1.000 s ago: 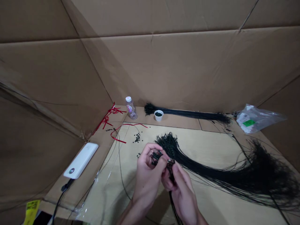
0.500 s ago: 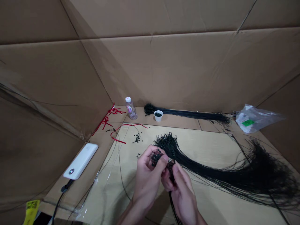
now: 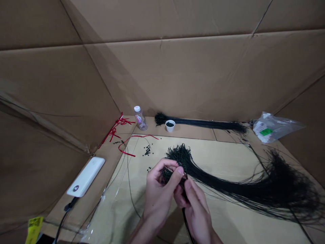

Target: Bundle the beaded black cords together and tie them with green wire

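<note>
My left hand (image 3: 159,189) is closed around the knotted, beaded end of a bundle of black cords (image 3: 166,174), with thumb and forefinger pinched at the tips. Close against it, my right hand (image 3: 196,203) grips the same bundle just below that end, and the strands hang down past the wrist. Just beyond my hands lies a larger bundle of black cords (image 3: 218,181), its braided end behind my fingertips and its loose ends fanned out to the right. Small black beads (image 3: 147,150) are scattered on the board to the left.
At the back stand a white cup (image 3: 170,126) of black beads and a clear bottle (image 3: 140,118). Another cord bundle (image 3: 203,124) lies along the cardboard wall. Red ribbons (image 3: 114,132) and a white power bank (image 3: 86,177) are left; a plastic bag (image 3: 274,127) is right.
The view has shifted slightly. My fingers have moved a little on the cord bundle, and the beaded end sits deeper in my left hand. Both hands keep their hold.
</note>
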Demonstrator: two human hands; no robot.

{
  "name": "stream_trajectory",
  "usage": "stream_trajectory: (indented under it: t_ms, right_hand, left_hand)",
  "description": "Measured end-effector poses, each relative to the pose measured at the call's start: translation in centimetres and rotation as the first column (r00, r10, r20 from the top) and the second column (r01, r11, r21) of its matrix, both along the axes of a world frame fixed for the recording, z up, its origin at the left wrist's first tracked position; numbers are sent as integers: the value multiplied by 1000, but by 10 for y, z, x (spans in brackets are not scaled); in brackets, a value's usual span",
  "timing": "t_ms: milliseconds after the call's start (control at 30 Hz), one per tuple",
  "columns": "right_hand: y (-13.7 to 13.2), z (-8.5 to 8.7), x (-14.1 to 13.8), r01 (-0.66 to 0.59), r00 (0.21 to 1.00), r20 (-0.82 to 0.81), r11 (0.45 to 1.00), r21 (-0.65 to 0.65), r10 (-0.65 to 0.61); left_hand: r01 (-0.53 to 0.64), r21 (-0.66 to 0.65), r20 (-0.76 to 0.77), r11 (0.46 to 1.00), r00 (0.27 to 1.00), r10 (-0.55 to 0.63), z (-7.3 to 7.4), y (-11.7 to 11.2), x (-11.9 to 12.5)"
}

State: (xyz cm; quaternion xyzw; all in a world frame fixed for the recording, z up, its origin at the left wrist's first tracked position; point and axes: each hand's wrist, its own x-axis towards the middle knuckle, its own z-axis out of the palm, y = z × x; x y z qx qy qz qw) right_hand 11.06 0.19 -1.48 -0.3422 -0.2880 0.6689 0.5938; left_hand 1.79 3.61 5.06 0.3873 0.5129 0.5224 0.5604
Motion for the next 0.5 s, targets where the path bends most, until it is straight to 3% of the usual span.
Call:
stream_trajectory:
  t_ms: [200,500]
  right_hand:
    - [-2,-2,1,34,999,31,998,-58,-32]
    - [-8,17,-2,147,941,318,986,-78,-115]
  left_hand:
    - [4,32,88,999,996,-7,3,0,1]
    - [-56,-24,98,998,993,58,2,-3,-2]
